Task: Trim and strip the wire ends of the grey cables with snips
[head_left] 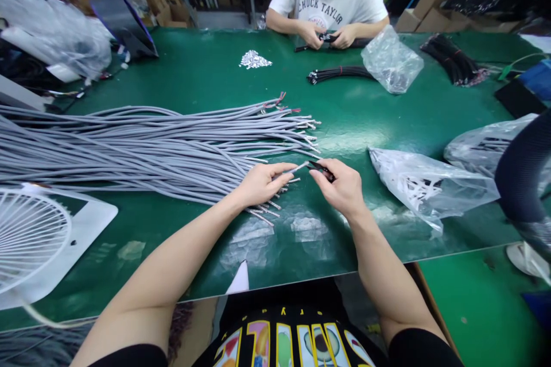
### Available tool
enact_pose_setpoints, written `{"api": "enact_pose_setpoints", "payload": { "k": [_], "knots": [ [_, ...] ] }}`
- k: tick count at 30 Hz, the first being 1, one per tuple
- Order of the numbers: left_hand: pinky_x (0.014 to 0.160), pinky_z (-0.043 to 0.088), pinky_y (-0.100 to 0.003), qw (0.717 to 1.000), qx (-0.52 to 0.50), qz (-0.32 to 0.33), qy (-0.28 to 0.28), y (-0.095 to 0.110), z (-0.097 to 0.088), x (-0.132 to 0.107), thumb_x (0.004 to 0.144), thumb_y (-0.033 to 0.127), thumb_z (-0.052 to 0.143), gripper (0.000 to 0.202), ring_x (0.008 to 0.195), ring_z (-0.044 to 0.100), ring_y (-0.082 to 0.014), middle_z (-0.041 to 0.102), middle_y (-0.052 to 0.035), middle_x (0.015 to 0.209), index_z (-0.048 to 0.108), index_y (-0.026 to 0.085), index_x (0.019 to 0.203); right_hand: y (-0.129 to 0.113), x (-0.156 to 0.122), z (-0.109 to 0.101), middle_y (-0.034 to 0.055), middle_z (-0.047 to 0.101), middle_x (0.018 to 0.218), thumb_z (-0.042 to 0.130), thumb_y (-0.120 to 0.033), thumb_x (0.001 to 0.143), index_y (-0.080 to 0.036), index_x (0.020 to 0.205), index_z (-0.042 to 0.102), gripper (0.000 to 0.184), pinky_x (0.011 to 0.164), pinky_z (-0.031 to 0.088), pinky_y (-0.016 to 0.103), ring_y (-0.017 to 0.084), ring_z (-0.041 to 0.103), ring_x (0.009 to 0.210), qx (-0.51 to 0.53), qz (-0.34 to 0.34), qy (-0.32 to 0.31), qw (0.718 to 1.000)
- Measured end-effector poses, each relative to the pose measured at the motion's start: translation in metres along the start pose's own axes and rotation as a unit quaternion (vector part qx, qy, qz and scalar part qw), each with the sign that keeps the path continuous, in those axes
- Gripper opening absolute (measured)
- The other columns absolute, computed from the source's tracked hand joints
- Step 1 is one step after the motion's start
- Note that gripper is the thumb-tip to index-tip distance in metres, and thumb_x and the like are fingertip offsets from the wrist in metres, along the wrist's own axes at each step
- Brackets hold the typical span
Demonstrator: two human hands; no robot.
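Observation:
My left hand (264,183) pinches one grey cable (300,167) close to its stripped, whitish end. In my right hand (342,183) is a small dark pair of snips (321,170), its tips meeting the end of that cable. Whether the blades are closed on it is too small to tell. Under and beyond my left hand a thick bundle of grey cables (142,146) spreads across the table from the left. Most of their ends point right, and a few show red wires.
Across the green table (193,74) a co-worker (329,6) handles black cables. Near them lie small white pieces (255,59) and a black cable bundle (340,73). Plastic bags of parts (426,183) sit to the right. A white fan (38,241) stands front left.

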State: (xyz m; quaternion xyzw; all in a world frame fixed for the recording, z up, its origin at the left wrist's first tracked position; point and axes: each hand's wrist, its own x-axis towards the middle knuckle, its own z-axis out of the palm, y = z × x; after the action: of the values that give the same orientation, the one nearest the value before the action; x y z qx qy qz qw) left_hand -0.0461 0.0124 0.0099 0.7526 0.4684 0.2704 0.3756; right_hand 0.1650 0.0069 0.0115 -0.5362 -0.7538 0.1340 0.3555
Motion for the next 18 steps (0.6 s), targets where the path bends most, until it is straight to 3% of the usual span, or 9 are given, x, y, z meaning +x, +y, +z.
{"api": "enact_pose_setpoints", "payload": {
  "k": [6, 9, 12, 15, 18],
  "knots": [
    [0.070, 0.046, -0.024, 1.000, -0.005, -0.007, 0.006, -0.001, 0.002, 0.002, 0.089, 0.040, 0.047, 0.038, 0.076, 0.065, -0.0169, 0.074, -0.0026, 0.095, 0.068, 0.020, 0.114, -0.004, 0.003, 0.009, -0.0021, 0.058, 0.064, 0.062, -0.033, 0.080, -0.018, 0.083, 0.068, 0.017, 0.055, 0.037, 0.023, 0.010, 0.048, 0.056, 0.157, 0.060, -0.008, 0.986],
    [0.076, 0.047, -0.026, 1.000, 0.014, 0.001, 0.027, -0.001, 0.005, 0.005, 0.089, 0.040, 0.047, 0.037, 0.082, 0.066, -0.0187, 0.074, -0.0027, 0.095, 0.069, 0.020, 0.111, -0.014, 0.000, 0.010, -0.0019, 0.058, 0.065, 0.062, -0.032, 0.081, -0.018, 0.084, 0.068, 0.016, 0.054, 0.038, 0.022, 0.010, 0.047, 0.056, 0.183, 0.034, -0.002, 0.983],
    [0.079, 0.047, -0.026, 0.999, 0.013, 0.008, 0.040, -0.003, 0.007, 0.007, 0.090, 0.039, 0.046, 0.035, 0.086, 0.066, -0.0195, 0.074, -0.0027, 0.095, 0.070, 0.021, 0.109, -0.021, -0.003, 0.008, -0.0001, 0.061, 0.073, 0.061, -0.033, 0.082, -0.018, 0.089, 0.067, 0.017, 0.056, 0.039, 0.023, 0.010, 0.049, 0.059, 0.173, -0.004, 0.024, 0.985],
    [0.073, 0.048, -0.024, 0.999, -0.033, 0.001, 0.035, -0.004, 0.006, 0.008, 0.090, 0.041, 0.046, 0.037, 0.082, 0.066, -0.0182, 0.073, -0.0023, 0.092, 0.069, 0.019, 0.110, -0.015, -0.001, 0.004, -0.0002, 0.060, 0.071, 0.060, -0.034, 0.083, -0.018, 0.087, 0.066, 0.017, 0.057, 0.039, 0.024, 0.011, 0.050, 0.059, 0.132, 0.018, 0.045, 0.990],
    [0.067, 0.047, -0.023, 0.998, -0.060, 0.000, 0.033, -0.004, 0.005, 0.008, 0.090, 0.042, 0.046, 0.039, 0.074, 0.064, -0.0164, 0.072, -0.0023, 0.090, 0.068, 0.018, 0.111, -0.003, 0.003, 0.003, -0.0007, 0.058, 0.067, 0.061, -0.034, 0.082, -0.018, 0.084, 0.066, 0.017, 0.058, 0.037, 0.025, 0.012, 0.050, 0.059, 0.073, 0.043, 0.017, 0.996]
  ]
}}
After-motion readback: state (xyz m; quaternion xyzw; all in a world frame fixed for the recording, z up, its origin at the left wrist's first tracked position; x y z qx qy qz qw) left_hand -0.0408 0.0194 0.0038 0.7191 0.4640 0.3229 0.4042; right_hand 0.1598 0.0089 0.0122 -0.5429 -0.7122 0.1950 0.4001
